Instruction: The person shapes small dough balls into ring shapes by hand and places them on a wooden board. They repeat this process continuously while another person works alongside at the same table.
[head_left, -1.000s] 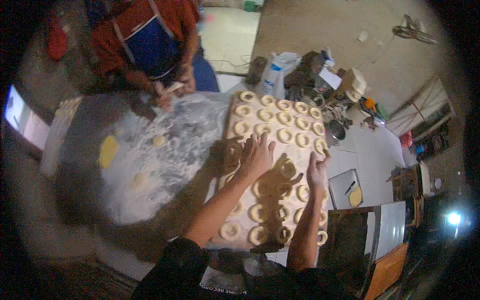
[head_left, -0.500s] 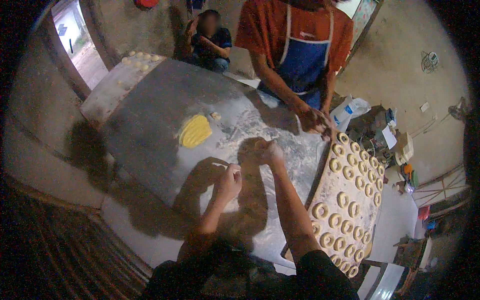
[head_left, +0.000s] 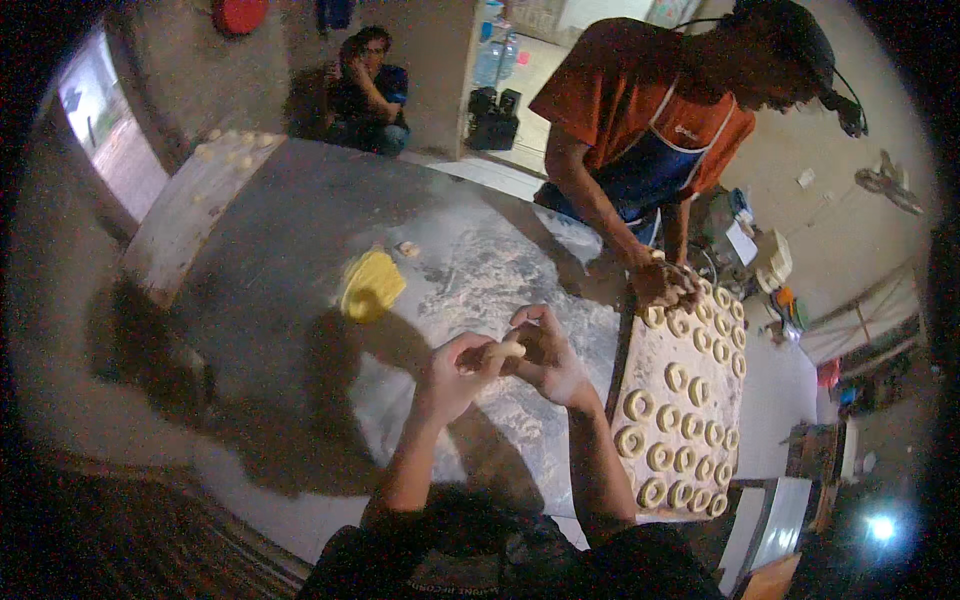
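Observation:
Above the floured table, my left hand [head_left: 455, 378] and my right hand [head_left: 555, 362] are close together, fingers curled around a small pale piece of dough [head_left: 512, 349]. The dough shows between the two sets of fingertips; its full shape is partly hidden. Beyond my hands on the grey tabletop [head_left: 290, 235] lies a flat yellow mass [head_left: 370, 287], with a small pale scrap [head_left: 407, 249] beside it. To the right, a floured board [head_left: 650, 362] carries many dough rings [head_left: 660, 457] in rough rows.
Across the table a co-worker in an apron [head_left: 640, 190] leans over the board, a hand [head_left: 668, 284] among the far rings. Another person [head_left: 370, 95] sits behind the table. At the far left, several dough balls [head_left: 240, 161] rest on a pale board [head_left: 185, 235].
My hands have come together from apart, with the dough now between them. The co-worker's hands have moved onto the ring board. The view has tilted up and shifted.

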